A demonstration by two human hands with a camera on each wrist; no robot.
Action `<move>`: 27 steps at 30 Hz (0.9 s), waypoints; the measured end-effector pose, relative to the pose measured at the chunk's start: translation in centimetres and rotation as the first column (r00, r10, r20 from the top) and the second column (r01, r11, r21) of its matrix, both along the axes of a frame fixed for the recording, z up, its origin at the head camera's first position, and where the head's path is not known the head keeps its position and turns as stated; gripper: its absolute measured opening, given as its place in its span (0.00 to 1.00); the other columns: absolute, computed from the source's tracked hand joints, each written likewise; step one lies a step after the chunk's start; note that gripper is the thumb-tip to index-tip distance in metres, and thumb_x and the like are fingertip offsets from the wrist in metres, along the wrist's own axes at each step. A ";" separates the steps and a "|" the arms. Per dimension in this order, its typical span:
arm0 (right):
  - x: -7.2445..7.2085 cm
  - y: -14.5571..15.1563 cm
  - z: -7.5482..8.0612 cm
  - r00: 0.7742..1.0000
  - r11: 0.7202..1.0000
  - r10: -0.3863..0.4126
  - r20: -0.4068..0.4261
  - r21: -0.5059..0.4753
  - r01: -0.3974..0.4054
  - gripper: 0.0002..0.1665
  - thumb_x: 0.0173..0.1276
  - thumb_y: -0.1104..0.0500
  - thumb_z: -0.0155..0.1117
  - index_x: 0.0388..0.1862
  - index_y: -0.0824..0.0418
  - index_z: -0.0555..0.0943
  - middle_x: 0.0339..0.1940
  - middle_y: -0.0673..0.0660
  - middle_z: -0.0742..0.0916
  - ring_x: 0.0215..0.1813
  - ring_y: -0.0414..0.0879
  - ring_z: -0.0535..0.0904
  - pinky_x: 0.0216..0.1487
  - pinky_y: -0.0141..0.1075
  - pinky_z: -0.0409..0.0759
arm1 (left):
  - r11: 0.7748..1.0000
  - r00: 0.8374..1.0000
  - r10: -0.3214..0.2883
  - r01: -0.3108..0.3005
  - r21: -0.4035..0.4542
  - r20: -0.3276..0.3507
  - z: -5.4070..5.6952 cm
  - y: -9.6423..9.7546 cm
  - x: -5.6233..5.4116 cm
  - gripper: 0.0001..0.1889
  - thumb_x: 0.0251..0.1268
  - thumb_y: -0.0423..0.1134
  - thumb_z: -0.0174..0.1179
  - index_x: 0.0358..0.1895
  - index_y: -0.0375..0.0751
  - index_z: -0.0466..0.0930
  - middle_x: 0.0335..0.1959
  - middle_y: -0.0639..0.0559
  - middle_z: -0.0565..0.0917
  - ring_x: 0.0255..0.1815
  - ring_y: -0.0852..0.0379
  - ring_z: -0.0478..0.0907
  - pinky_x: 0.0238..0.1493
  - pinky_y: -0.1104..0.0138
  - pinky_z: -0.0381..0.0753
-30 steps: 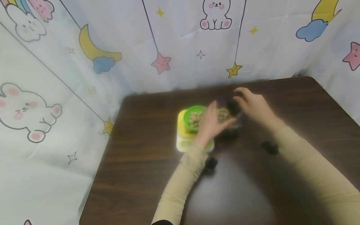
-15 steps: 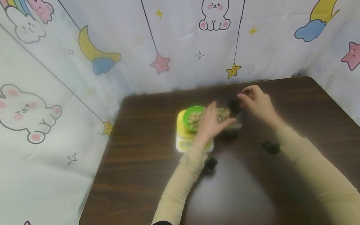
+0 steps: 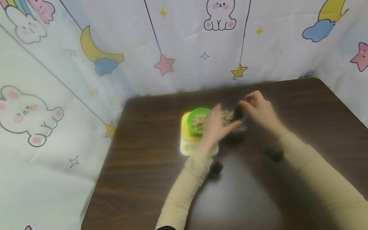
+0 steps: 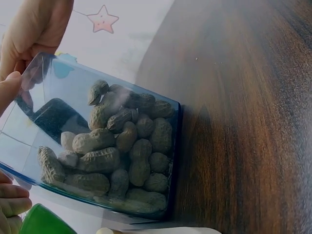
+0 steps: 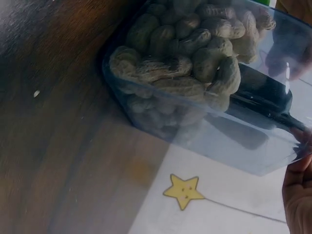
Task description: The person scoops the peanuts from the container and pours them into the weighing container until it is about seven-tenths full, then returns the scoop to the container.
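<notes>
A clear plastic container (image 5: 229,146), partly filled with unshelled peanuts (image 4: 141,158), stands on the table. My left hand (image 3: 214,127) holds its near side, the thumb spread to the right and the fingers along the left wall. My right hand (image 3: 263,111) grips the handle of a black scoop (image 5: 258,90) at the far right rim. The scoop's blade dips inside the container, beside the heap of peanuts. Left of the container, a green bowl (image 3: 198,111) of peanuts sits on a yellow and white kitchen scale (image 3: 185,134); my left hand hides part of both.
The dark wood table (image 3: 149,153) has rounded far corners. A white cloth (image 3: 187,48) printed with stars, moons and bears hangs behind and beside it. One small pale crumb (image 5: 36,93) lies on the wood near the container. Dark blocks (image 3: 215,167) show beside both sleeves.
My right hand with the scoop shifted up and right, then came back down and left toward the container. My left hand, the bowl and the scale have stayed in place.
</notes>
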State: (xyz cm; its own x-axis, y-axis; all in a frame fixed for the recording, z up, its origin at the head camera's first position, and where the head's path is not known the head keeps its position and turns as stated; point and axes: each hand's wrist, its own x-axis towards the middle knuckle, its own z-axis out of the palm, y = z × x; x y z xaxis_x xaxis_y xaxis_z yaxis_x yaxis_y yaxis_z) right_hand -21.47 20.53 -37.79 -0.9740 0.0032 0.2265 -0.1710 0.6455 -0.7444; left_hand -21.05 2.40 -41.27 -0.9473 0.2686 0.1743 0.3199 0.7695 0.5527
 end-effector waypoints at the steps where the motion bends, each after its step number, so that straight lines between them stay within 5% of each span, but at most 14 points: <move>1: 0.1 -0.1 0.1 1.000 1.000 0.015 -0.005 0.020 -0.015 0.27 0.65 0.38 0.54 0.51 0.57 0.69 0.36 0.62 0.87 0.31 0.47 0.83 0.22 0.33 0.76 | 1.000 1.000 0.001 -0.001 0.001 0.002 0.1 0.0 0.0 0.57 0.46 0.76 0.52 0.73 0.41 0.47 0.73 0.43 0.58 0.73 0.47 0.58 0.73 0.55 0.60; 7: 0.4 0.0 -0.1 0.996 0.995 0.062 -0.071 0.085 -0.056 0.20 0.71 0.47 0.51 0.53 0.60 0.68 0.34 0.63 0.85 0.32 0.52 0.82 0.26 0.34 0.77 | 1.000 1.000 0.011 -0.011 0.025 0.000 0.2 -0.1 0.1 0.57 0.45 0.75 0.54 0.73 0.42 0.48 0.73 0.44 0.59 0.72 0.48 0.59 0.72 0.55 0.61; 16: 0.0 1.8 -1.0 0.997 0.997 -0.071 0.010 -0.001 0.071 0.21 0.71 0.42 0.46 0.54 0.53 0.67 0.28 0.47 0.83 0.26 0.34 0.76 0.25 0.32 0.74 | 0.999 1.000 0.000 -0.001 0.051 0.026 0.1 -0.1 0.1 0.57 0.45 0.74 0.57 0.73 0.42 0.48 0.73 0.43 0.59 0.72 0.48 0.59 0.73 0.56 0.60; 21: 0.0 2.3 -1.3 0.997 0.989 -0.079 0.027 -0.124 0.082 0.18 0.69 0.42 0.51 0.51 0.50 0.68 0.26 0.38 0.79 0.27 0.32 0.76 0.25 0.29 0.75 | 0.998 0.999 -0.004 0.002 0.060 0.034 0.2 -0.2 0.1 0.57 0.45 0.74 0.56 0.73 0.43 0.47 0.73 0.44 0.58 0.73 0.48 0.58 0.73 0.56 0.60; 27: 0.3 2.5 -1.4 0.987 0.934 -0.030 0.156 -0.348 0.084 0.19 0.64 0.41 0.58 0.46 0.47 0.66 0.29 0.43 0.82 0.29 0.37 0.78 0.25 0.32 0.80 | 0.998 0.999 -0.009 0.006 0.064 0.047 0.3 0.0 0.2 0.56 0.45 0.73 0.57 0.73 0.43 0.47 0.73 0.44 0.58 0.73 0.48 0.57 0.73 0.55 0.59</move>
State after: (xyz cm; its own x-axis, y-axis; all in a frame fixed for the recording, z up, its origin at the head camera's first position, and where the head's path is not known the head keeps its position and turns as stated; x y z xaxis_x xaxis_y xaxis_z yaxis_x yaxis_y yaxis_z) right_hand -21.21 22.98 -39.19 -0.9919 0.1134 0.0567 -0.0145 0.3424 -0.9394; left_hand -20.87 2.41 -41.00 -0.9530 0.2652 0.1463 0.2976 0.7302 0.6150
